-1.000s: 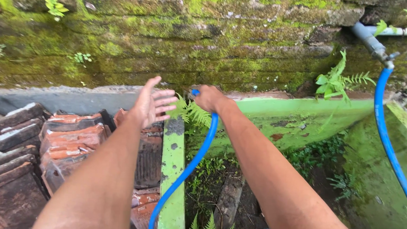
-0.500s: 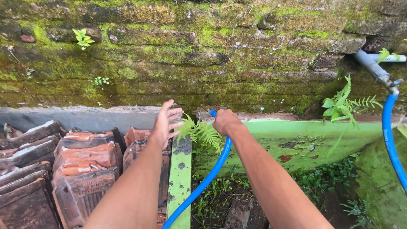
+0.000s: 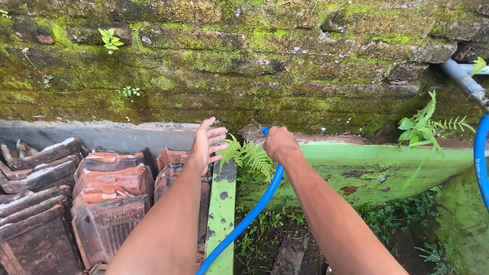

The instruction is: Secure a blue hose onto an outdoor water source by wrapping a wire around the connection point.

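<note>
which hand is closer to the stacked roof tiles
Left. The left hand hangs open right above the back edge of the tiles. The right hand is farther right, past the green ledge, closed on the blue hose.

Place: a damp back yard behind a house, where I stand outdoors.
Wall: old brick wall (image 3: 248, 55) thick with moss.
Stock: used clay roof tiles (image 3: 88, 196) stacked on edge.
Basin: green-painted trough (image 3: 364, 159), ferns (image 3: 249, 157) sprouting.
Water: grey tap pipe (image 3: 464, 81) feeding 1 blue hose (image 3: 487, 181).
</note>
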